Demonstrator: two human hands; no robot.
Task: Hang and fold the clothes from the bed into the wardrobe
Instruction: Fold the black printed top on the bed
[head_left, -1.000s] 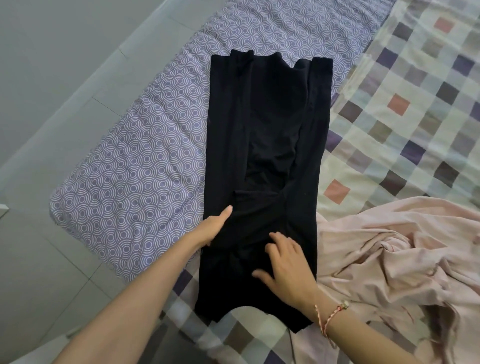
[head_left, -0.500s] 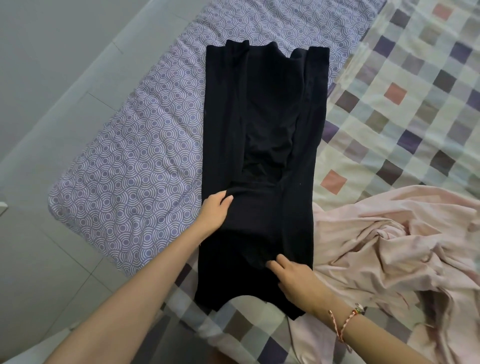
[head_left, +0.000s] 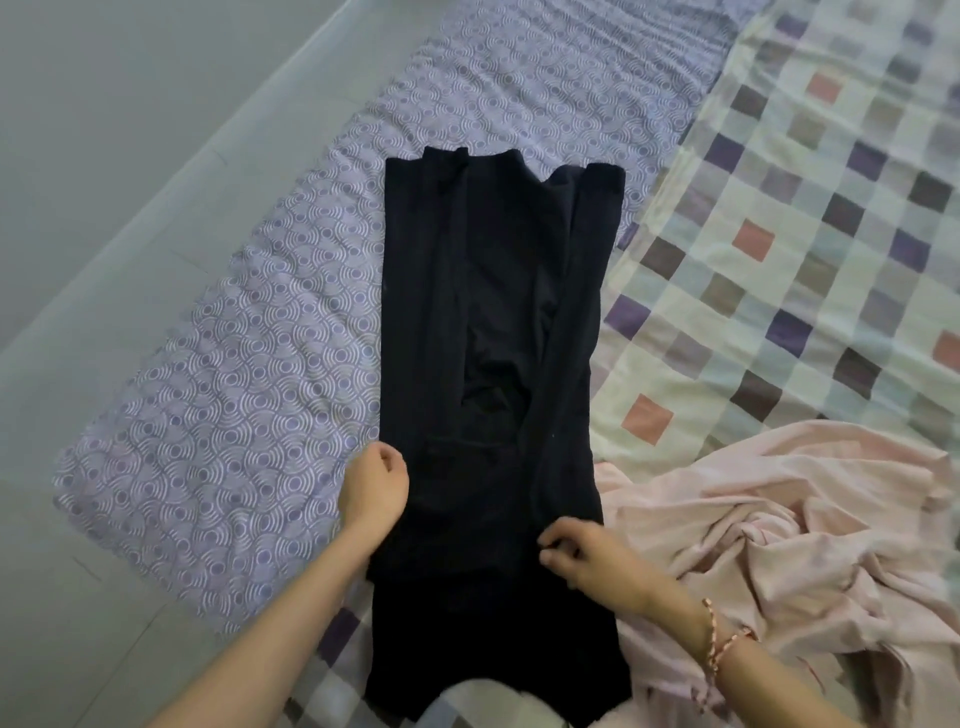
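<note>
As my left hand (head_left: 374, 488) and right hand (head_left: 587, 558) pinch the garment (head_left: 493, 291) at its edges — fingers curled — an uneven lift could spill the side folds open.

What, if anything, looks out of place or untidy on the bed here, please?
The pale pink fabric garment lies crumpled in a heap beside the long black folded garment, touching its right edge. Nothing looks spilled or damaged.

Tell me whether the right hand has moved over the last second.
Yes. The right hand has slid rightward from the middle of the black garment to its right edge, beside the pink cloth, fingers now curled on it.
</note>
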